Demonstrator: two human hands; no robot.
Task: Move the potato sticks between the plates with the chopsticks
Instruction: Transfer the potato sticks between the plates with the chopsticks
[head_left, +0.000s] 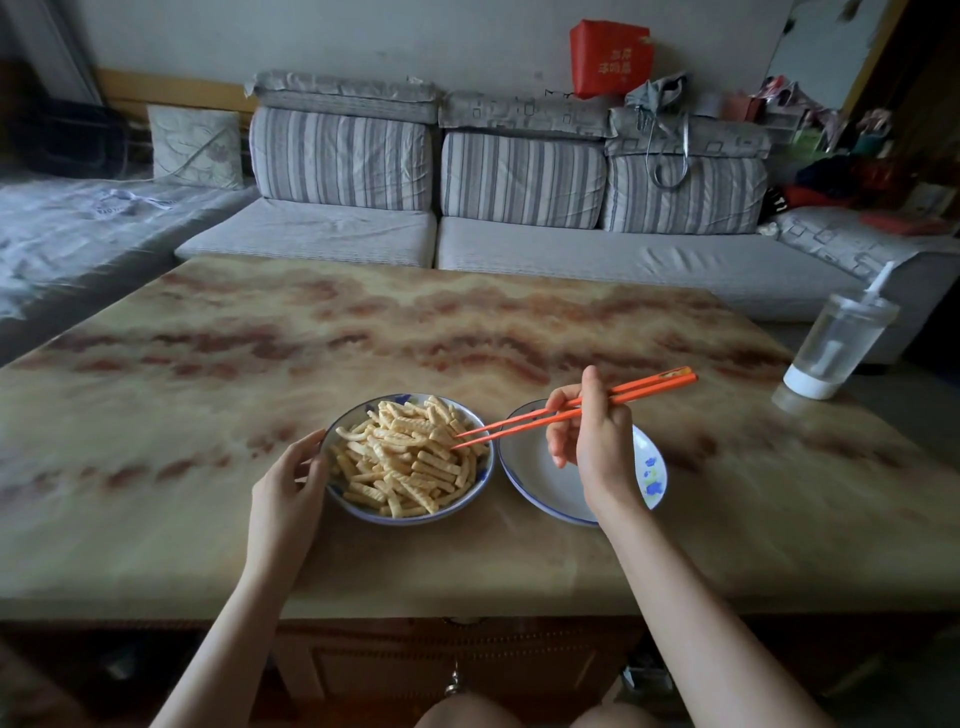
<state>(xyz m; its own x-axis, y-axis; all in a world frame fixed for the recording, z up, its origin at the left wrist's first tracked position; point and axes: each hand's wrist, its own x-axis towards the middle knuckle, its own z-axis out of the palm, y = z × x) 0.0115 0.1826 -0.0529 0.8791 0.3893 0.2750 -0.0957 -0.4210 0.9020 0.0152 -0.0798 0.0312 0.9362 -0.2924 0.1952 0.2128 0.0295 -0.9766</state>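
A blue-rimmed white plate (363, 512) near the table's front edge is heaped with pale crinkled potato sticks (410, 457). Right beside it lies a second white plate (530, 473) with a blue rim and nothing on it. My right hand (592, 436) hovers over that second plate and grips a pair of orange chopsticks (550, 413). Their tips reach left onto the right side of the pile. My left hand (291, 483) curls round the full plate's left rim and holds it.
The marbled tan table (467, 322) stretches far behind the plates. A clear tumbler with a straw (836, 343) stands at the table's right edge. A grey striped sofa (519, 208) runs along behind.
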